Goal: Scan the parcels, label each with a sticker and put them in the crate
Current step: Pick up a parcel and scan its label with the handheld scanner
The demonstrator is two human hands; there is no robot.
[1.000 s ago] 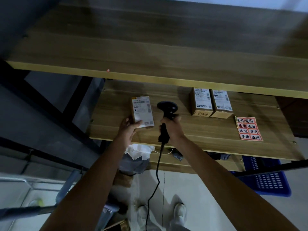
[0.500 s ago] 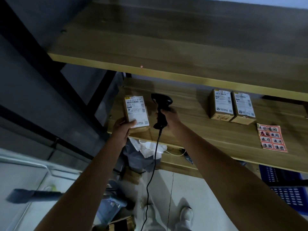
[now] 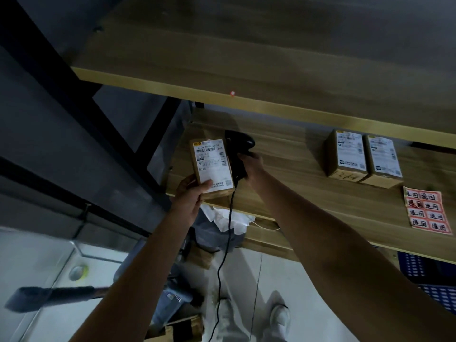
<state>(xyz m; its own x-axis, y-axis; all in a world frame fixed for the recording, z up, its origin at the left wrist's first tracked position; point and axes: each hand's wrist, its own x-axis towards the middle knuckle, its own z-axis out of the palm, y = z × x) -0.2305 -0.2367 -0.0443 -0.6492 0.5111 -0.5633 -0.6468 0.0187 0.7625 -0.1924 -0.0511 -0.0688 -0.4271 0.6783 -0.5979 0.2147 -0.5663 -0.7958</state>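
Note:
My left hand point(image 3: 191, 196) grips a small brown parcel point(image 3: 212, 167) by its lower end, label side up, above the left front of the wooden shelf point(image 3: 296, 183). Just to its right, my right hand point(image 3: 253, 166) holds a black corded barcode scanner point(image 3: 238, 154); the parcel partly covers the scanner's left side. A red laser dot point(image 3: 232, 93) shows on the front edge of the upper shelf. Two more labelled parcels point(image 3: 362, 157) stand side by side at the back right. A sheet of red stickers point(image 3: 427, 209) lies at the right. A blue crate point(image 3: 429, 280) sits below the shelf, bottom right.
The upper shelf board point(image 3: 246, 58) overhangs the working shelf. A black frame post point(image 3: 81, 99) runs diagonally at the left. Below hang white paper and a grey bag point(image 3: 222, 223). The scanner cable point(image 3: 222, 267) drops toward the floor by my shoes.
The parcel has been lifted and brought right, against the scanner. The view has swung, so the shelf items sit further right in frame. The laser dot stays on the upper shelf edge.

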